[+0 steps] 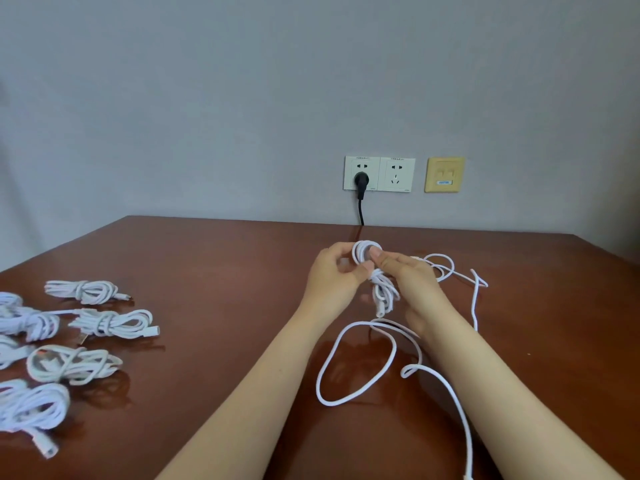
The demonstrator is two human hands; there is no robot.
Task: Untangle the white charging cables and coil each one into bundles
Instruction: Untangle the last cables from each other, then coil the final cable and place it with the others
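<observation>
As the left hand (330, 273) and right hand (407, 277) pinch the coil (382, 292), its length runs away from the person, plug end (380, 311) nearest.

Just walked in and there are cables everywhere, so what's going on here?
A person is bundling white charging cables on a brown table. The left hand and right hand pinch a small coil above the tabletop, while loose cable trails in loops beneath them. Several finished bundles lie on the left.
</observation>
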